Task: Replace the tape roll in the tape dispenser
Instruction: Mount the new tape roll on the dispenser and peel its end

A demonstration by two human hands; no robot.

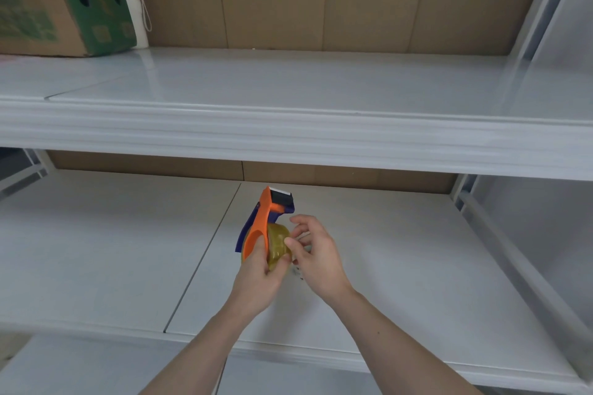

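Both hands meet over the middle shelf [401, 266] of a white shelving unit, holding the work in the air above its surface; the left hand [256, 279] comes up from below and wraps around the orange handle of the tape dispenser [263, 218], its fingers closed on the handle and its thumb lying against the side of the tape roll [277, 245]; the dispenser stands roughly upright, its orange and dark blue body rising away from the person, with the toothed cutting blade at the top end, near the underside of the upper shelf [288, 138]; the roll is a yellowish translucent one and sits in the dispenser's cradle, just below the blade head and between the two hands; the right hand [316, 253] is at the roll's right side, thumb and forefinger pinched at the roll's outer edge while the other fingers spread loose above it; whether a free end of tape is caught in that pinch cannot be told; on the upper shelf, far to the left, a cardboard box [61, 0] with green printing stands with a white bag [133, 0] beside it, both well apart from the hands; brown board lines the back of the unit.
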